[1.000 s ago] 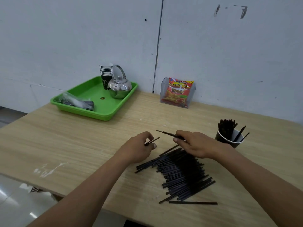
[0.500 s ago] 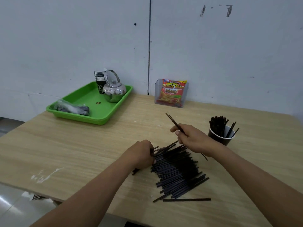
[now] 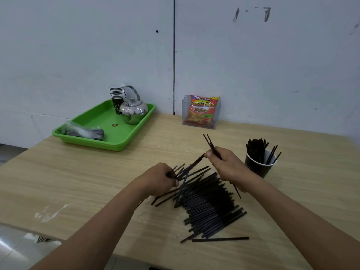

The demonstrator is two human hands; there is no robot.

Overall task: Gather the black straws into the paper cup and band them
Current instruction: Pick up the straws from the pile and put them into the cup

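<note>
A heap of black straws (image 3: 209,203) lies on the wooden table (image 3: 87,176) in front of me. My left hand (image 3: 158,179) grips several straws at the heap's upper left end. My right hand (image 3: 227,165) holds a few black straws that stick up and away from me, and its fingertips pinch the raised end of another straw. The black paper cup (image 3: 258,166) stands just right of my right hand with several straws upright in it. One straw (image 3: 221,239) lies apart at the heap's near edge.
A green tray (image 3: 105,141) at the back left holds a steel kettle (image 3: 133,111), stacked paper cups (image 3: 116,94) and a plastic bag (image 3: 83,131). A clear holder with a red snack packet (image 3: 202,112) stands by the wall. The table's near edge runs below my forearms.
My left hand has closed on several straws at the heap's end. My right hand, still holding its straws, has taken the tip of one more straw and lifted it.
</note>
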